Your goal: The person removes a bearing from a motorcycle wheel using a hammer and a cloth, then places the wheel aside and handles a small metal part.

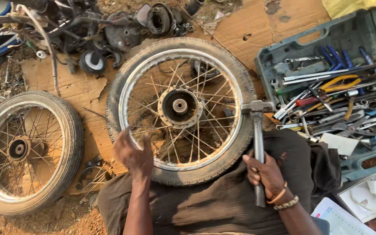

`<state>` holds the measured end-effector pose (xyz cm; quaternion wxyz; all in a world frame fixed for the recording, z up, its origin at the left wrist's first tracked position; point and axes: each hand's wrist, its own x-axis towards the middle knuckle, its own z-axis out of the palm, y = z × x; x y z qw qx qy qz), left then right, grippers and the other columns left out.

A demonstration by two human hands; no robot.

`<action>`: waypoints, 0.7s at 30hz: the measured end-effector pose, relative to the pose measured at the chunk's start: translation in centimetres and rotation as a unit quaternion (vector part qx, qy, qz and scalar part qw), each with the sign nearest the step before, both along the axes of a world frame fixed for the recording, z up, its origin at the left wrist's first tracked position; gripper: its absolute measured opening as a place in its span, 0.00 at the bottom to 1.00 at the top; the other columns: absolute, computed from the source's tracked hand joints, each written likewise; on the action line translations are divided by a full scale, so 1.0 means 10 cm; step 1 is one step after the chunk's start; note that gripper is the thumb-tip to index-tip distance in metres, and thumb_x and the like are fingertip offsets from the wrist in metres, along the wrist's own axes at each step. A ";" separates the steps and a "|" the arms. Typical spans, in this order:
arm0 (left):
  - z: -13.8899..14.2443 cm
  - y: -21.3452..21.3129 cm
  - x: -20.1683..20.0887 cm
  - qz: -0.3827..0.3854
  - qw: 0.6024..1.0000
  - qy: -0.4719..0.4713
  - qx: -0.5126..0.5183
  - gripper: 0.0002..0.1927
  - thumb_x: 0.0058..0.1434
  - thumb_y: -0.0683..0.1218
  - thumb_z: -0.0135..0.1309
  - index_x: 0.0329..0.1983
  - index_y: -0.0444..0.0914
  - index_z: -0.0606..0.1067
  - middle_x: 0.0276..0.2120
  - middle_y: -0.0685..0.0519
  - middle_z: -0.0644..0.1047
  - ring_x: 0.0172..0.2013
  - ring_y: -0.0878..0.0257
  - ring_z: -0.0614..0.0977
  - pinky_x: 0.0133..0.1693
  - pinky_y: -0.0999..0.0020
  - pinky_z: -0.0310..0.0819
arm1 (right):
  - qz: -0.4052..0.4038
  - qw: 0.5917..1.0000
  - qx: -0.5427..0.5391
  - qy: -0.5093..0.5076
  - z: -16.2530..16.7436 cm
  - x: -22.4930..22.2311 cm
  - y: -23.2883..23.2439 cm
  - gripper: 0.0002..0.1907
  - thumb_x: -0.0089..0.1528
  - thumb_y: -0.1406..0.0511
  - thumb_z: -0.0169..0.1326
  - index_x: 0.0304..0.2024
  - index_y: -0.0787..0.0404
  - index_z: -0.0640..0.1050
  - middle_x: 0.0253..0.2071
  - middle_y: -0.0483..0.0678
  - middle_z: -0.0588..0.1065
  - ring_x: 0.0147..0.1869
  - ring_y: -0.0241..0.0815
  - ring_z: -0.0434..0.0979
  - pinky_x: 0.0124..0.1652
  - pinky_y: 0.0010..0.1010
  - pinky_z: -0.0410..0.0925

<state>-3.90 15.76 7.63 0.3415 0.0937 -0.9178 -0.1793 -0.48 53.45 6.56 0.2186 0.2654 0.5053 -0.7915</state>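
A spoked motorcycle wheel (122, 82) with its tyre lies flat on cardboard in front of me, its hub (179, 105) in the middle. My left hand (132, 154) rests on the near left part of the rim, fingers over the spokes. My right hand (264, 173) grips the shaft of a metal hammer (258, 130). The hammer head sits against the tyre's right edge.
A second spoked wheel (68, 143) lies at the left. Dark motorcycle parts (109, 30) are piled at the top. An open grey toolbox (283, 56) full of wrenches and pliers stands at the right, with papers (362, 196) below it. Cardboard (249, 30) covers the dirt.
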 end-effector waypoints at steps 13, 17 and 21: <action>-0.13 1.59 -2.27 -0.166 0.870 -0.414 -0.210 0.06 0.58 0.43 0.56 0.32 0.41 0.84 0.29 0.45 0.82 0.30 0.54 0.85 0.29 0.59 0.79 | 0.002 0.998 -0.054 -0.009 0.01 -0.01 0.03 0.14 0.58 0.68 0.63 0.35 0.58 0.68 0.17 0.41 0.63 0.12 0.30 0.61 0.12 0.25 0.57; -0.29 1.61 -2.24 -0.181 0.860 -0.404 -0.254 0.06 0.59 0.43 0.57 0.31 0.42 0.85 0.29 0.47 0.83 0.32 0.55 0.86 0.29 0.60 0.78 | -0.002 0.997 -0.073 -0.005 0.01 -0.02 0.02 0.13 0.58 0.69 0.62 0.36 0.59 0.69 0.17 0.40 0.64 0.12 0.29 0.61 0.12 0.24 0.57; -0.31 1.55 -2.16 -0.168 0.837 -0.443 -0.273 0.04 0.58 0.42 0.59 0.33 0.41 0.84 0.30 0.47 0.84 0.31 0.56 0.87 0.27 0.63 0.79 | 0.001 0.997 -0.078 -0.012 0.03 -0.02 0.01 0.12 0.58 0.68 0.62 0.38 0.59 0.71 0.17 0.39 0.64 0.12 0.29 0.62 0.12 0.23 0.57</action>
